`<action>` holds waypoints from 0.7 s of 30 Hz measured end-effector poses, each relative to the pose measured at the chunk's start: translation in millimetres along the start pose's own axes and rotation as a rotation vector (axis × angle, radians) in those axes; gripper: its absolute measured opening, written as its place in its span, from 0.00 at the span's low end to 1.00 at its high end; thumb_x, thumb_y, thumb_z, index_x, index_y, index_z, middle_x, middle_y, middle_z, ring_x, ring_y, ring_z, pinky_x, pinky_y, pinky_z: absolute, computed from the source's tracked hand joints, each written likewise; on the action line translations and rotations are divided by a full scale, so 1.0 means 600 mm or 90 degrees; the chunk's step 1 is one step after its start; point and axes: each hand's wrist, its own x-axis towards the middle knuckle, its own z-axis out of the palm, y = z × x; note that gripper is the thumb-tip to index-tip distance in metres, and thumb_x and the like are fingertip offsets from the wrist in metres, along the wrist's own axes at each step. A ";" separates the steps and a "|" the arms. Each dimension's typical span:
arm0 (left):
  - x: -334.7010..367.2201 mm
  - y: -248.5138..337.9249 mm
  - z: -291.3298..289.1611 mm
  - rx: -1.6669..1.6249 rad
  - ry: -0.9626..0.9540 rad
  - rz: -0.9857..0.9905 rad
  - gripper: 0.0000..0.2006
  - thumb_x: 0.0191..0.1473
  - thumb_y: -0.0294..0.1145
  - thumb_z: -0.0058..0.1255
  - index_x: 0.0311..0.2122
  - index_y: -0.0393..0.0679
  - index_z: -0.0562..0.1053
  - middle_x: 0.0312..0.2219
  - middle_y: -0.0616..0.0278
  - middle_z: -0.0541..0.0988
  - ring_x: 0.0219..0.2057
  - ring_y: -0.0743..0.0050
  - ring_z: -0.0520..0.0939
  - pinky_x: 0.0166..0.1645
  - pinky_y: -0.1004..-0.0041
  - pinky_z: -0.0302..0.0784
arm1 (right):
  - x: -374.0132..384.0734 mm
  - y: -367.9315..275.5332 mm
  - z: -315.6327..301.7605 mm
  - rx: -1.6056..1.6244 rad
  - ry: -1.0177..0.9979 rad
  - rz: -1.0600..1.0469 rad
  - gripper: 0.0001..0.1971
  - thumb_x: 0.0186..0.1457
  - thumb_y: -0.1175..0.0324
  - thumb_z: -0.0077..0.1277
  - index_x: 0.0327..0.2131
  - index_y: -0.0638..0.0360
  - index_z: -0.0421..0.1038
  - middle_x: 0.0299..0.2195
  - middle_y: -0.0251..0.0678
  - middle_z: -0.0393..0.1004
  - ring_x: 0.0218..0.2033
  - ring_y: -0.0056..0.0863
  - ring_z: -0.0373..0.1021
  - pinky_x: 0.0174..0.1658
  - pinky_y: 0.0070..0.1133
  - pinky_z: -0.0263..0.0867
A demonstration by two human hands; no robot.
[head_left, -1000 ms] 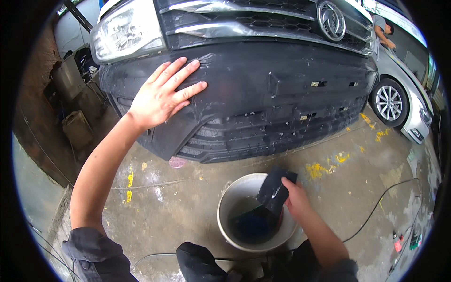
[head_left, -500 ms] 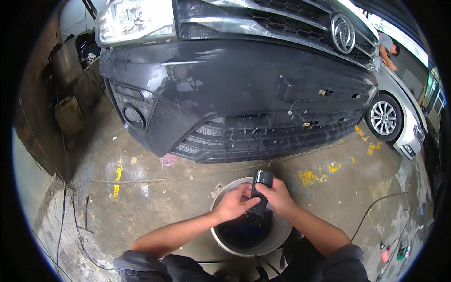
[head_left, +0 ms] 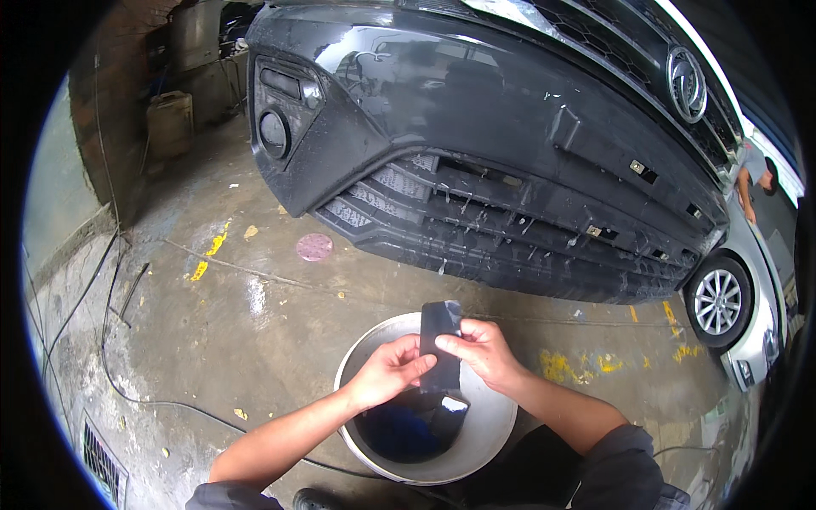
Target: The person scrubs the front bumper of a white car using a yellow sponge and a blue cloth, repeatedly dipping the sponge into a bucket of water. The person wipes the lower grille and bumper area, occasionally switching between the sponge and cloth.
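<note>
Between my two hands stands a dark grey strip of sandpaper [head_left: 442,323], its upper end catching the light. My left hand [head_left: 393,370] pinches its left side with thumb and fingers. My right hand [head_left: 483,350] grips the right edge, thumb across the front face. Both hands are over a pale round bucket [head_left: 497,433] holding dark liquid. The sandpaper's lower end hangs above that liquid. Beyond the bucket is a car's dark grey front bumper [head_left: 476,102], wet, with drips along its lower slats.
A silver car with a spoked wheel [head_left: 718,302] stands at the right, and a person [head_left: 752,174] leans by it. A black cable [head_left: 195,410] runs over the concrete floor. A pink disc [head_left: 315,247] lies under the bumper. A floor drain grate [head_left: 102,459] is at lower left.
The view has tilted and shifted, so the bumper sits higher and further right. My hands still hold the sandpaper, now turned with its broad face more toward me.
</note>
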 end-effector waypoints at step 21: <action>0.111 0.060 -0.015 0.016 -0.025 0.162 0.10 0.69 0.33 0.55 0.42 0.35 0.80 0.27 0.65 0.82 0.30 0.82 0.80 0.40 0.76 0.77 | -0.064 -0.150 -0.076 0.169 -0.008 0.070 0.24 0.76 0.59 0.40 0.65 0.65 0.65 0.58 0.43 0.76 0.55 0.38 0.77 0.51 0.37 0.81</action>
